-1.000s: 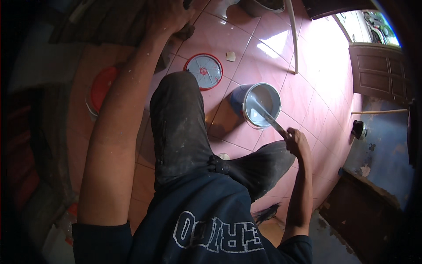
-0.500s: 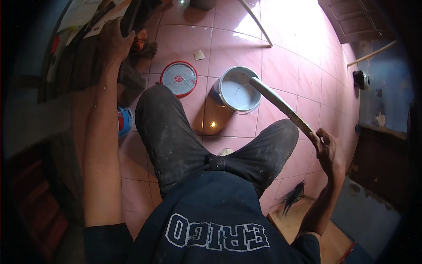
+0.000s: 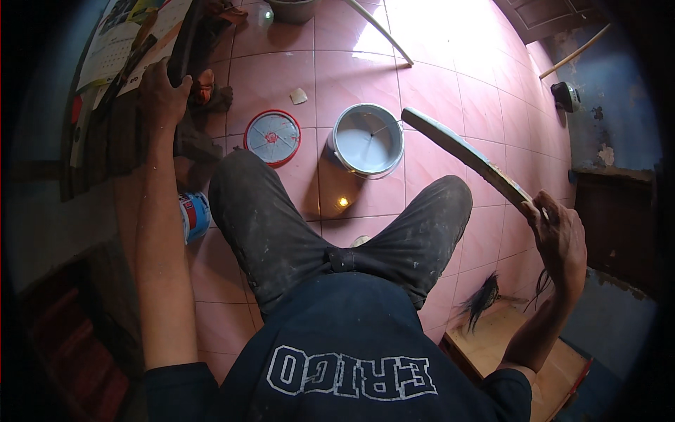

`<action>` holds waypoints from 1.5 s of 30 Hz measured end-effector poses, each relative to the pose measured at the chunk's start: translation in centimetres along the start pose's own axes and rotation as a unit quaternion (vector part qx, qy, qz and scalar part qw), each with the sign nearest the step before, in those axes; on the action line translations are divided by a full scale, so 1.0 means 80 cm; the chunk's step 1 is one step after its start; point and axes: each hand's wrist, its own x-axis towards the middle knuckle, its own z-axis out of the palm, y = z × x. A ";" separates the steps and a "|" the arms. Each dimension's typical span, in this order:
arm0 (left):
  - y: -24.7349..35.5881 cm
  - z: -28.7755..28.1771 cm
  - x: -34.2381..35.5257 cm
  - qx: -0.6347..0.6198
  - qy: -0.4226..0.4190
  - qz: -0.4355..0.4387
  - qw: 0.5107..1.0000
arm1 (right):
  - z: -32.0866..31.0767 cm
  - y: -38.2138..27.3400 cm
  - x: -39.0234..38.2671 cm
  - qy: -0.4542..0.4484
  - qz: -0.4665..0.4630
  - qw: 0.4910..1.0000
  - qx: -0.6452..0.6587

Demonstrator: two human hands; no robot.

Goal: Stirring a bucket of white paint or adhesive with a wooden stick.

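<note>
In my right hand (image 3: 561, 235) is a long flat wooden stick (image 3: 467, 155), gripped at its lower end. Wet-looking pale paint coats its far part, and the tip points up and left beside a bucket of pale grey paint (image 3: 368, 140). A thin strand runs from near the tip to the bucket, where a small dark spot shows in the paint. My left hand (image 3: 164, 95) is closed around the edge of a dark wooden piece of furniture (image 3: 184, 46) at the upper left; some of its fingers are hidden.
A red-rimmed round lid (image 3: 272, 138) lies on the pink tiles left of the bucket. A blue paint can (image 3: 195, 214) stands by my left knee. A pole (image 3: 380, 33) slants at the top, and a wooden board (image 3: 517, 352) is at the lower right, near dark bristles (image 3: 481, 302).
My right hand has moved right with the stick, whose tip has left the area over the bucket. My left hand remains on the furniture edge. The whole view has shifted slightly.
</note>
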 end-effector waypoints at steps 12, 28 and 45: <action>0.000 0.000 0.003 0.002 -0.009 0.001 1.000 | 0.000 -0.013 0.004 -0.008 -0.035 0.999 -0.038; -0.014 0.015 0.005 -0.002 -0.006 0.008 1.000 | 0.152 -0.074 0.134 -0.062 -0.174 0.977 -0.111; -0.011 0.027 0.000 0.001 -0.007 0.000 1.000 | 0.258 -0.147 0.293 0.168 -0.302 0.908 -0.236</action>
